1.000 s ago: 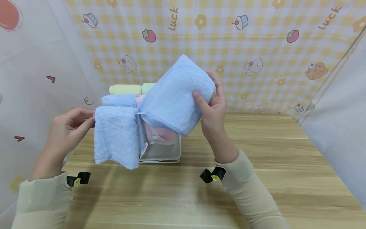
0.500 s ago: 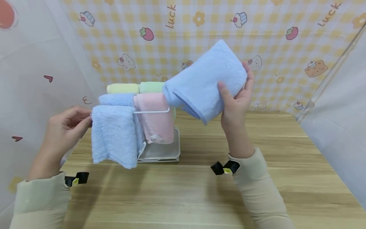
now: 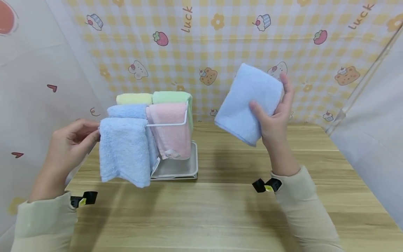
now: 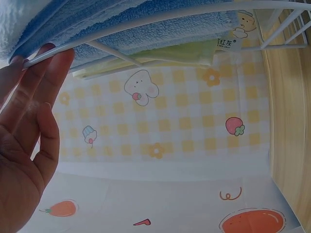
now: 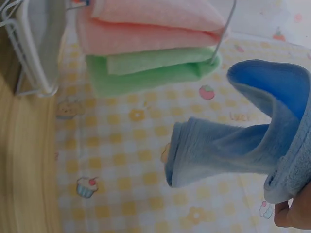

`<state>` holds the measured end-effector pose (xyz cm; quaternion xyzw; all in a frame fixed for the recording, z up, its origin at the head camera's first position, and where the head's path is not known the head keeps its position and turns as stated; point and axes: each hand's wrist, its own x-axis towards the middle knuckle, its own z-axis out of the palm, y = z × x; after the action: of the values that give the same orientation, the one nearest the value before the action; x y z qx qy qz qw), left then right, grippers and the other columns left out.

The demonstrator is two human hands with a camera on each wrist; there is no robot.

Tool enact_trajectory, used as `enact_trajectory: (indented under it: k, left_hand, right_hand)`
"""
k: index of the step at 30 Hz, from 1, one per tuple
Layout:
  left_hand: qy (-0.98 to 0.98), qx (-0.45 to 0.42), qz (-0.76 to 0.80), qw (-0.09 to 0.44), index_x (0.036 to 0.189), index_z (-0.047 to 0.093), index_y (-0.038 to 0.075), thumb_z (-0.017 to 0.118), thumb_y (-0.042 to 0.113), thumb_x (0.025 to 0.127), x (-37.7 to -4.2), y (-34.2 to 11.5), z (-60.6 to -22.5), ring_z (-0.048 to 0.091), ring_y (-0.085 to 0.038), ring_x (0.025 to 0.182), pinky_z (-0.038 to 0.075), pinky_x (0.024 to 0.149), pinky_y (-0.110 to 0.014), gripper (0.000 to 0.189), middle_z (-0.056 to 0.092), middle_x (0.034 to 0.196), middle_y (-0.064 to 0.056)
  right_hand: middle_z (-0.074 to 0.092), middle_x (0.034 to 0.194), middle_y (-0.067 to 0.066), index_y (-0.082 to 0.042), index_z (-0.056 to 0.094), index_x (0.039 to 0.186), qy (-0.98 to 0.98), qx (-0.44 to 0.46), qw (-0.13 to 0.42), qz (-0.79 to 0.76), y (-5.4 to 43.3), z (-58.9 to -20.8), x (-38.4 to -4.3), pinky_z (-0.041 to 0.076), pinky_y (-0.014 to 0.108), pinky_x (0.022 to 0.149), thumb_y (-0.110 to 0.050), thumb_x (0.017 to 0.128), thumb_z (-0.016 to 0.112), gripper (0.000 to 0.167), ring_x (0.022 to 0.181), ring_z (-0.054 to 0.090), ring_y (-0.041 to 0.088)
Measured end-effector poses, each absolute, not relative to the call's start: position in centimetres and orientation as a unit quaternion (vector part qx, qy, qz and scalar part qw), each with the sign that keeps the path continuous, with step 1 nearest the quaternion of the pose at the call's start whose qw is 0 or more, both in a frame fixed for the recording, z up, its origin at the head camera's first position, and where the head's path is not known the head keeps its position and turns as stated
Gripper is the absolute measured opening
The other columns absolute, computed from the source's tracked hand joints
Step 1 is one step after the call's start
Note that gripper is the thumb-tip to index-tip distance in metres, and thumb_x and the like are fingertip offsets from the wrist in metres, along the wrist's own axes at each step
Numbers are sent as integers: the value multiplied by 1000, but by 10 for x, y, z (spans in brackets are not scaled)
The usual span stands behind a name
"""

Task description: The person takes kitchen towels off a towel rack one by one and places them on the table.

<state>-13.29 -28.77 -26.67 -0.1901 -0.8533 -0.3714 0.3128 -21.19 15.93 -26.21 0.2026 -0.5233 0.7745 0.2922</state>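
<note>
In the head view, my right hand (image 3: 277, 112) holds a folded light blue towel (image 3: 248, 105) in the air, thumb on its near face and fingers behind. The same blue towel (image 5: 218, 145) hangs in loose folds in the right wrist view. At the left, my left hand (image 3: 73, 143) pinches the end of a white wire towel rack (image 3: 167, 124), right beside a fluffy blue towel (image 3: 126, 150) draped over its front bar. The left wrist view has the fingertips on the white rod (image 4: 160, 18), close under that towel. A pink towel (image 3: 171, 129) hangs further right on the rack.
Behind are another blue towel (image 3: 126, 110), a yellow towel (image 3: 133, 98) and a green towel (image 3: 171, 96). The rack's pale tray (image 3: 176, 168) stands on the wooden table (image 3: 201, 213). A checked cloth backdrop (image 3: 233, 45) rises behind, with white side sheets.
My right hand has carried the folded blue towel rightward, away from the rack, uncovering the pink and green towels and the front wire. The left hand has stayed at the rack's left end.
</note>
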Motion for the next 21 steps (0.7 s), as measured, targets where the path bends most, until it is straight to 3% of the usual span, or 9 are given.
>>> enact_trajectory:
  k: [9,21]
  left_hand:
    - [-851,-186,-380,310,99,67,-11,64,-13,88,-133,-287,-267,61,14,72,50,70,1,11,65,89,35]
    - [-851,-189,-374,318,98,67,-12,63,-15,88,-135,-287,-268,61,14,73,50,71,1,11,64,91,36]
  right_hand:
    - [57,116,7,-26,34,144,-670,192,193,691,171,-291,-213,62,25,72,5,86,70,75,97,63,20]
    - [59,110,3,-12,33,146,-730,206,94,645,171,-314,-229,63,28,67,9,88,65,69,89,65,15]
